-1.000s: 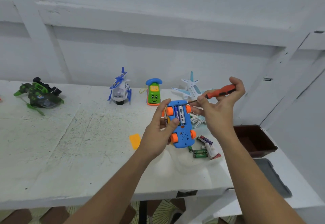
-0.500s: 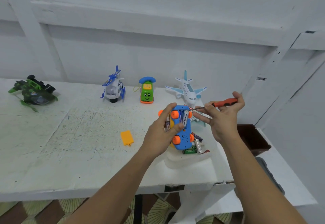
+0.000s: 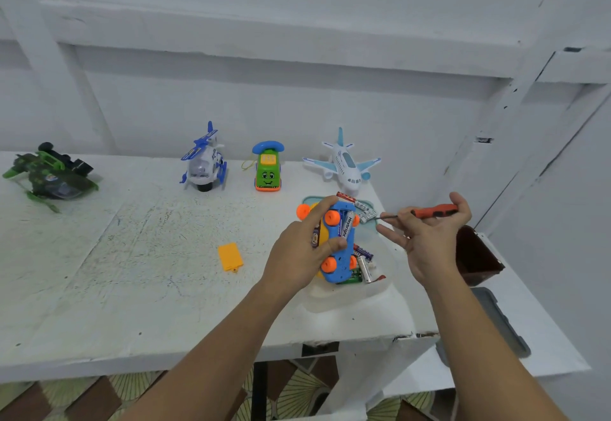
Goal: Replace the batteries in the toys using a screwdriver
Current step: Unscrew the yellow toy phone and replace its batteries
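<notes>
Holding toy car [image 3: 343, 259], screwdriver [image 3: 433, 211]

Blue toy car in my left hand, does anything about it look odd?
The blue plastic toy car has its battery bay uncovered, a silver battery exposed. A flat orange plastic plate, likely the cover, lies apart on the white table to its left.

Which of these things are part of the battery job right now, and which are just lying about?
Job: car, in left hand; its battery; screwdriver, in right hand; orange cover; loose batteries.
Lying about for now: green helicopter; white helicopter; phone toy; plane; brown box.
</notes>
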